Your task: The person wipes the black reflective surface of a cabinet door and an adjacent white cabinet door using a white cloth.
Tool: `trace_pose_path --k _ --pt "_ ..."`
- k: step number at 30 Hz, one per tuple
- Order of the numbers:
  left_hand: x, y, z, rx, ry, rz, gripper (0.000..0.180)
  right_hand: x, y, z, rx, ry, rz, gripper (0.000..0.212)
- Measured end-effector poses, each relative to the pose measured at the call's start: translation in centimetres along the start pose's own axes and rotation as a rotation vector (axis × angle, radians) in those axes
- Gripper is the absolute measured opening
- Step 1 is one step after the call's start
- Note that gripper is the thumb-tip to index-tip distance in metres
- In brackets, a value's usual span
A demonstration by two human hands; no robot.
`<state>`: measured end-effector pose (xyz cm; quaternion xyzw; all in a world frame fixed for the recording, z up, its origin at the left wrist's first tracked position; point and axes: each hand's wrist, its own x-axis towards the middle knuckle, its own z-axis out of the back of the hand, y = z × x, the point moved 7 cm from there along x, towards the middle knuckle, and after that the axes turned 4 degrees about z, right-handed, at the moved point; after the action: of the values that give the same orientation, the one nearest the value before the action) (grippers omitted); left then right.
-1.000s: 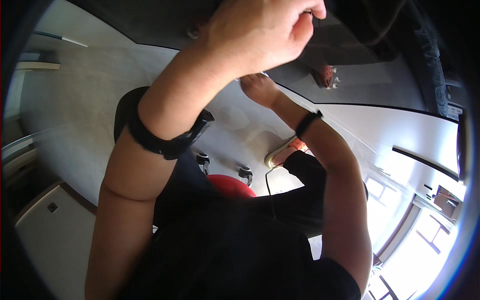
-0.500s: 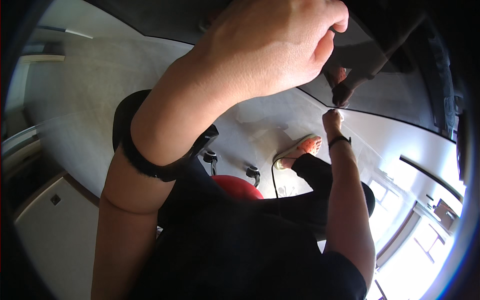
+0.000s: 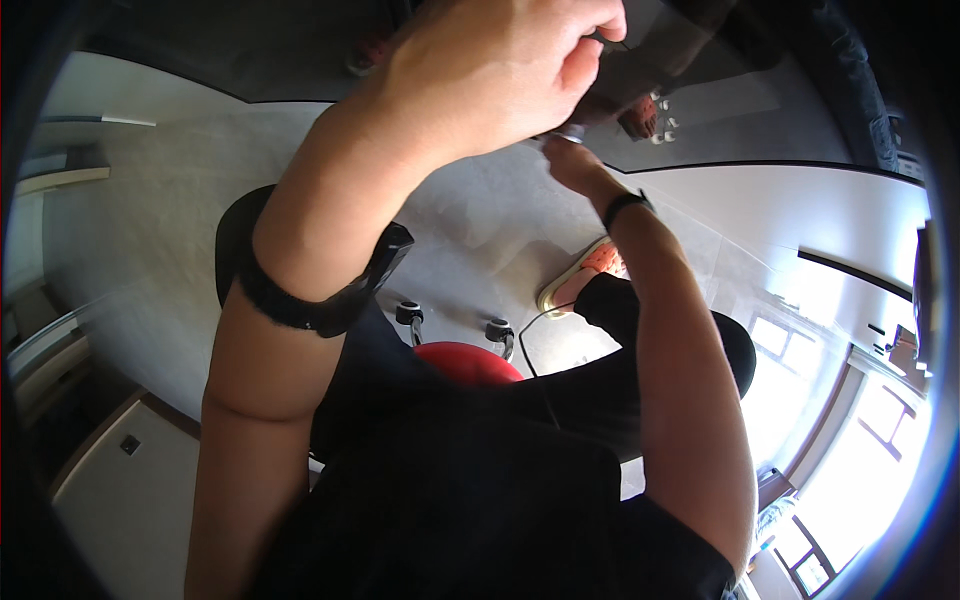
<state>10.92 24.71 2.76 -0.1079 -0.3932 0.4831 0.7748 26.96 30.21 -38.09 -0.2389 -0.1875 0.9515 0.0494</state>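
Observation:
My left hand [image 3: 505,75] is raised at the top, in front of a dark glossy panel [image 3: 725,135]. Its fingers are curled in, with thumb and forefinger close together; whatever they hold, if anything, is hidden. My right hand [image 3: 577,165] reaches up to the panel's lower edge, just below the left hand. Closed fingers there meet a small pale thing [image 3: 572,131], too small to make out. Dark bands circle the left forearm and the right wrist. The glossy surface mirrors parts of the scene.
Below me is a red stool seat [image 3: 465,362] with casters [image 3: 409,313]. My sandalled foot [image 3: 590,270] stands on the grey floor, near a thin black cable [image 3: 527,340]. White cabinet fronts [image 3: 740,200] lie right, before bright windows [image 3: 870,450].
My right hand has moved left and upward along the panel's lower edge, closer to the left hand. The left hand has shifted left in the picture, and the view has shifted somewhat.

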Motion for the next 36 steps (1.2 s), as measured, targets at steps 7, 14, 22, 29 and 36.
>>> trace_pose_path --k 7,14,22,29,36 --pt "0.8 -0.4 -0.1 0.000 0.031 -0.017 0.010 -19.3 -2.3 -10.1 0.251 0.600 -0.494 0.023" --pt "2.3 -1.0 -2.7 -0.019 0.110 0.004 0.011 -9.2 0.0 1.9 0.208 -0.092 -0.090 0.017" --pt "2.0 -0.6 -2.9 0.010 0.129 0.005 0.010 -22.5 -3.1 -10.0 0.577 0.426 -0.921 0.022" --pt "2.5 -1.2 -2.8 -0.017 0.059 -0.068 0.010 -17.6 -6.4 -0.9 0.688 0.205 -0.984 0.017" --pt "3.4 -2.6 -4.2 -0.066 0.075 -0.184 0.012 -23.4 -6.0 -0.8 1.460 -0.463 -1.922 0.031"
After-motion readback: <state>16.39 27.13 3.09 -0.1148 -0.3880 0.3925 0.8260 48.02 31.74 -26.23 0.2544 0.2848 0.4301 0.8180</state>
